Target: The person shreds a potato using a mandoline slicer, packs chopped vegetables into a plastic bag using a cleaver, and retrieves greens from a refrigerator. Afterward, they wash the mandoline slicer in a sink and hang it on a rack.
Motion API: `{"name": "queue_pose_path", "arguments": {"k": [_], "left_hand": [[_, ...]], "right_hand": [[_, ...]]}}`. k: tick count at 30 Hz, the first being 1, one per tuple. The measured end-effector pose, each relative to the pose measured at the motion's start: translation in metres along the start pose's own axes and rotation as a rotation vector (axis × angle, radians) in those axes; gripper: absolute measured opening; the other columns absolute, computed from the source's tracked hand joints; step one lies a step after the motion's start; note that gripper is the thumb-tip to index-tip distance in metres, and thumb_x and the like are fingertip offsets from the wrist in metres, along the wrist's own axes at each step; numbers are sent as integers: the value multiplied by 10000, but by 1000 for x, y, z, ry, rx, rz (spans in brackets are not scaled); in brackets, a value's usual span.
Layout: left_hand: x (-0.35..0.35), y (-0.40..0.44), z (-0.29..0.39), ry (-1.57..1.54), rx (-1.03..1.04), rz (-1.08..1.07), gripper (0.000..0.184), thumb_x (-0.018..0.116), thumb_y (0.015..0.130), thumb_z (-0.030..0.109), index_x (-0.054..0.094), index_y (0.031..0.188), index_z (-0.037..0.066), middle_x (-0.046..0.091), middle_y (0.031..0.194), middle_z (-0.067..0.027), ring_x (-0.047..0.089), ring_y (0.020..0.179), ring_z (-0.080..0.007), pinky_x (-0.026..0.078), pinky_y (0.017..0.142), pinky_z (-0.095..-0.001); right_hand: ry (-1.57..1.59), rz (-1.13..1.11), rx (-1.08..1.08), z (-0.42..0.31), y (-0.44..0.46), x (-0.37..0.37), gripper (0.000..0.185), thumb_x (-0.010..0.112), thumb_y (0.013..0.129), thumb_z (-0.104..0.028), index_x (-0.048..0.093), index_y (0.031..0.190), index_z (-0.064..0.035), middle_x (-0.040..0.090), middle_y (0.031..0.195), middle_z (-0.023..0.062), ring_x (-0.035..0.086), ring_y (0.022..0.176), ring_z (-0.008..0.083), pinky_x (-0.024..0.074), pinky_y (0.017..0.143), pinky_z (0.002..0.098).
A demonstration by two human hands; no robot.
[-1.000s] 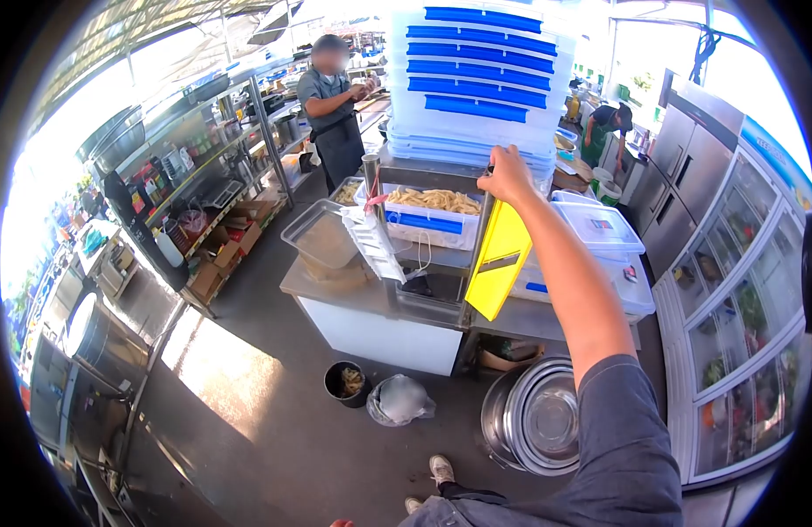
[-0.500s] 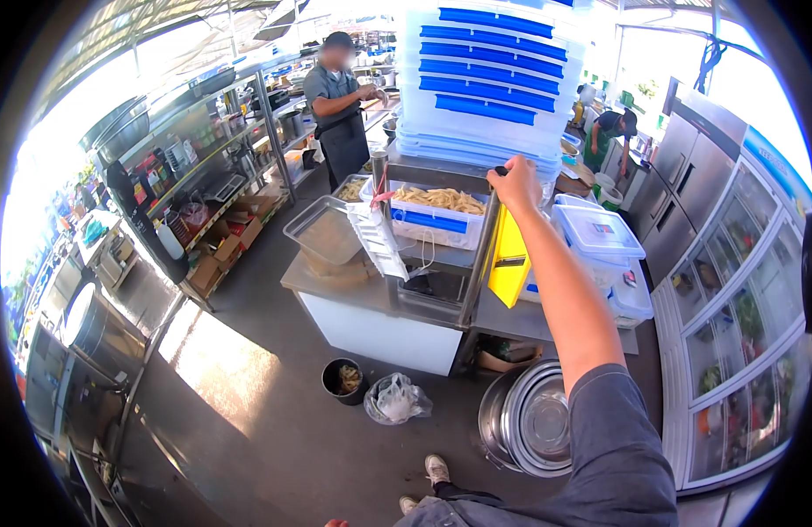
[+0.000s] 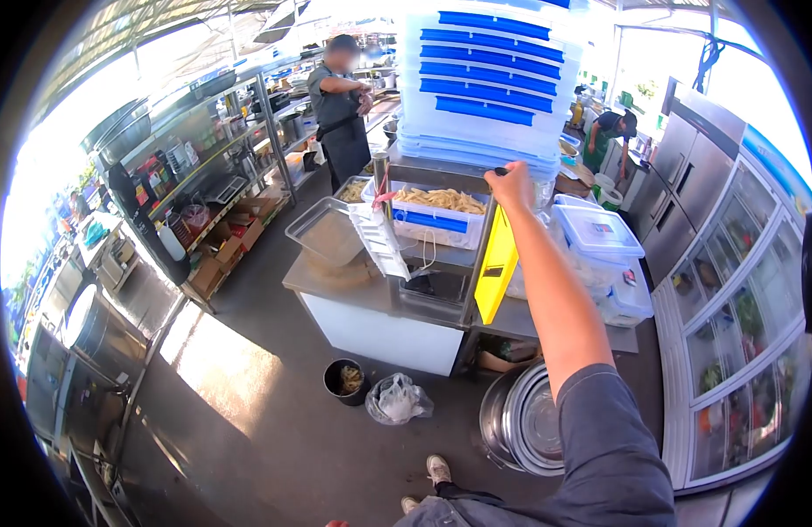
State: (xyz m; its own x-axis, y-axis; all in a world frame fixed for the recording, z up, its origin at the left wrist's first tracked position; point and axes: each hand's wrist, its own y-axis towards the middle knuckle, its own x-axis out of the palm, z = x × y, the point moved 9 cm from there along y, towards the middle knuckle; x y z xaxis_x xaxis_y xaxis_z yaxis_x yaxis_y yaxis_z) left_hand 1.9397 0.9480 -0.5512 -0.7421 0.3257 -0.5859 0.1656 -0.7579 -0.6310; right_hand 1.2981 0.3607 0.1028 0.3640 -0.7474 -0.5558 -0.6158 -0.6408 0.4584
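Observation:
My right hand (image 3: 513, 187) is raised at the corner of a metal frame, its fingers closed at the top end of a yellow mandoline slicer (image 3: 499, 263). The slicer hangs down below the hand, beside the frame's upright, with a dark slot across its face. Only a sliver of my left hand (image 3: 337, 523) shows at the bottom edge, its fingers out of sight. A white slatted slicer (image 3: 379, 241) hangs at the frame's left post by a pink tie. Behind it stands a bin of pale cut strips (image 3: 439, 200).
Tall stacked clear bins with blue handles (image 3: 489, 70) rise behind the frame. A steel tray (image 3: 328, 230) lies on the counter. On the floor are a black bucket (image 3: 346, 381), a plastic bag (image 3: 399, 400) and steel pots (image 3: 520, 422). One co-worker (image 3: 340, 110) stands behind, another (image 3: 609, 136) bends farther back.
The yellow slicer has shifted slightly left and down and turned more of its face toward me. My right hand stays at the frame's corner. The co-worker's arms have moved.

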Motion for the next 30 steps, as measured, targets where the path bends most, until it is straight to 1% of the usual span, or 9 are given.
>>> {"name": "queue_pose_path", "arguments": {"k": [3, 5, 7, 11, 14, 20, 22, 26, 30], "left_hand": [[3, -4, 12, -140, 183, 83, 381, 649, 907, 442, 643, 1134, 136, 712, 996, -118, 662, 937, -301, 541, 773, -499], [5, -25, 0, -185, -264, -33, 263, 583, 920, 180, 652, 1083, -14, 685, 800, -96, 693, 698, -191, 568, 609, -334], [-9, -47, 23, -264, -333, 26, 361, 577, 893, 320, 697, 1112, 61, 732, 926, -139, 710, 866, -258, 537, 855, -396], [-36, -56, 50, -110, -260, 51, 348, 590, 887, 318, 701, 1104, 69, 733, 924, -137, 713, 863, -256, 542, 835, -402], [-44, -59, 51, -95, -249, 27, 350, 594, 887, 325, 700, 1108, 76, 732, 958, -139, 708, 898, -262, 539, 845, -404], [-43, -82, 23, -175, -299, 48, 356, 592, 894, 343, 700, 1115, 87, 727, 1011, -139, 697, 954, -278, 533, 863, -406], [-41, -90, 10, -142, -289, 75, 355, 592, 898, 344, 699, 1117, 87, 728, 1003, -137, 699, 944, -277, 534, 860, -402], [-32, -113, -9, -101, -321, 39, 352, 591, 908, 347, 699, 1118, 85, 733, 968, -128, 705, 909, -265, 536, 846, -404], [-19, -120, -18, -153, -346, -23, 353, 587, 911, 354, 700, 1108, 84, 732, 956, -130, 702, 909, -260, 534, 836, -409]], "right_hand": [[99, -112, -121, 40, 27, 37, 602, 754, 756, -460, 601, 1078, 25, 668, 1018, 244, 667, 935, 355, 502, 810, 443], [227, -216, -134, 29, 2, 23, 604, 805, 750, -485, 647, 1034, 25, 674, 908, 157, 643, 832, 226, 488, 721, 369], [326, -269, -368, 55, 19, 52, 644, 788, 763, -542, 648, 1055, 14, 679, 877, 121, 628, 783, 209, 485, 714, 367], [6, -199, -432, 86, -7, 39, 671, 783, 799, -385, 521, 1250, 38, 618, 1180, 244, 599, 1100, 373, 445, 947, 442], [-72, -337, -332, 123, 0, 46, 580, 755, 805, -260, 532, 1274, -2, 624, 1188, 227, 596, 1104, 377, 444, 952, 434], [280, -564, -44, 141, -10, 47, 379, 699, 850, -153, 608, 1196, -29, 677, 1063, 107, 661, 901, 253, 497, 845, 357], [346, -481, -83, 171, 12, 63, 491, 717, 876, -217, 530, 1298, -49, 654, 1052, 88, 663, 793, 186, 531, 593, 321], [55, -91, -214, 205, -26, 38, 590, 709, 895, -296, 480, 1359, -12, 558, 1299, 166, 571, 1166, 276, 472, 974, 372], [200, -309, 1, 258, -171, -11, 551, 656, 932, -253, 456, 1388, -17, 511, 1370, 165, 478, 1281, 281, 355, 1082, 383]]}}
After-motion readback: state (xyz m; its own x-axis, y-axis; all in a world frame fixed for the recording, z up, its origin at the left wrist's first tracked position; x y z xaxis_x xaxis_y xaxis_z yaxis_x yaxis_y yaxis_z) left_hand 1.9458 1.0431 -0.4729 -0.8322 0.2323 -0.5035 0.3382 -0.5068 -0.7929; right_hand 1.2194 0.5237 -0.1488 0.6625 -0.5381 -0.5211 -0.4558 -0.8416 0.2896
